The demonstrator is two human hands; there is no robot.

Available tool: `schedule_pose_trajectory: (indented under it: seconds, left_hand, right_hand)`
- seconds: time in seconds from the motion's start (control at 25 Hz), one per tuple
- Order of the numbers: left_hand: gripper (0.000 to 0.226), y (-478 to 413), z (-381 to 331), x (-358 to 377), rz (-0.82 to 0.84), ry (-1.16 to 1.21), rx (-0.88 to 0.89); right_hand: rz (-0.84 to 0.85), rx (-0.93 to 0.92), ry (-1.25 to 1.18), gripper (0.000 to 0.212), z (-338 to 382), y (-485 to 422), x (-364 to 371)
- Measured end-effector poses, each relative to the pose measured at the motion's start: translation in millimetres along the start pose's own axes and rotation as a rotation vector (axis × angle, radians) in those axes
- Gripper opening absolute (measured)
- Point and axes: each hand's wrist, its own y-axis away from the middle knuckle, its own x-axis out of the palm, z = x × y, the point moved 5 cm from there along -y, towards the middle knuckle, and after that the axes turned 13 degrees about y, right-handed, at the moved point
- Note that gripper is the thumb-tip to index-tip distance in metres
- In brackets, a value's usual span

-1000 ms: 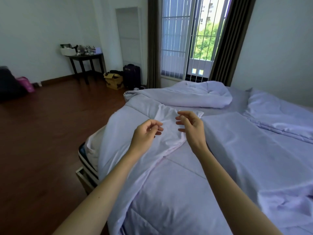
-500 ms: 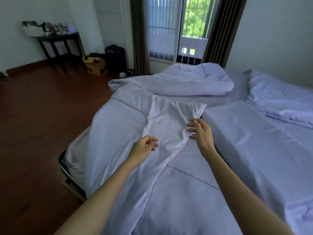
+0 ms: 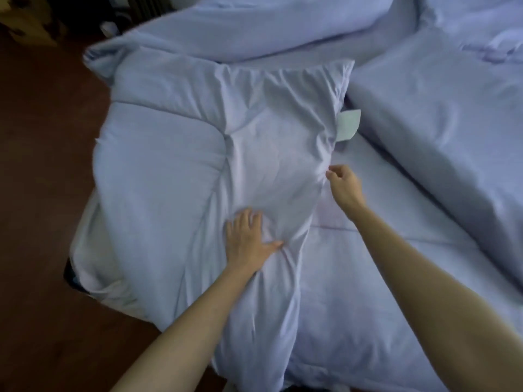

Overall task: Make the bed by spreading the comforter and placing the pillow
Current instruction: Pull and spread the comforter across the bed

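Observation:
A pale lavender comforter (image 3: pixel 158 171) lies rumpled across the bed. One flap (image 3: pixel 271 142) is folded back over it, and a white label (image 3: pixel 349 124) shows at the flap's right edge. My left hand (image 3: pixel 249 239) rests flat on the near part of the flap with its fingers spread. My right hand (image 3: pixel 343 185) pinches the flap's right edge between thumb and fingers. More comforter is bunched along the far side (image 3: pixel 254 29). A flat lavender slab (image 3: pixel 441 114), possibly the pillow, lies to the right, apart from both hands.
Dark wooden floor (image 3: pixel 42 193) runs along the left of the bed. The bed's near left corner (image 3: pixel 85 267) shows white sheet over a dark frame. A cardboard box (image 3: pixel 19 15) and a dark bag (image 3: pixel 147 4) stand on the floor at the far left.
My view has tilted down onto the bed. My left hand has dropped flat onto the folded flap, and my right hand has closed on the flap's right edge.

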Motion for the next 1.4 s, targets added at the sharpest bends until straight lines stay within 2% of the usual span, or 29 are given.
schedule_pose_trajectory:
  seconds: [0.12,0.2,0.28,0.4,0.52,0.68,0.8,0.88,0.92,0.96,1.04,1.16,1.24,1.32,1.4]
  left_hand:
    - [0.092,-20,39,-4,-0.111,-0.008,-0.053]
    - [0.09,-28,65,-20,-0.201,0.001,-0.193]
    - [0.087,-36,87,-37,-0.255,0.019,-0.342]
    - [0.06,-48,99,-45,-0.241,0.059,-0.303]
    - [0.036,-48,107,-52,-0.275,0.208,-0.206]
    - [0.029,-37,123,-65,-0.402,0.289,-0.214]
    - [0.031,-16,157,-82,-0.497,0.33,-0.458]
    - [0.034,3,165,-92,-0.439,0.298,-0.642]
    - [0.035,7,159,-97,-0.394,0.238,-0.657]
    - [0.036,6,146,-103,-0.37,0.174,-0.6]
    - [0.034,-12,106,-105,-0.32,0.13,-0.346]
    - [0.033,-52,27,-85,-0.081,0.245,0.02]
    - [0.036,-71,-28,-57,0.102,0.246,0.164]
    - [0.054,-87,-70,-20,0.293,0.149,0.237]
    - [0.083,-93,-83,10,0.445,-0.1,0.291]
  right_hand:
    - [-0.001,0.101,0.003,0.04,-15,-2,26]
    - [0.044,0.183,-0.092,0.042,-22,2,42]
    - [0.065,0.25,-0.238,0.054,-22,5,55]
    - [0.113,0.291,-0.416,0.057,-19,18,69]
    - [0.2,0.257,-0.499,0.052,-13,45,85]
    - [0.306,0.207,-0.547,0.064,-1,78,100]
    - [0.412,0.106,-0.503,0.068,7,118,125]
    - [0.453,0.035,-0.446,0.068,10,141,141]
    - [0.457,0.016,-0.411,0.066,13,147,144]
    - [0.453,0.012,-0.397,0.065,15,148,146]
    - [0.442,0.02,-0.399,0.064,12,149,143]
    - [0.436,0.077,-0.387,0.062,-16,160,135]
    - [0.452,0.135,-0.412,0.051,-35,176,134]
    - [0.458,0.165,-0.517,0.04,-44,194,141]
    - [0.414,0.169,-0.572,0.037,-46,206,153]
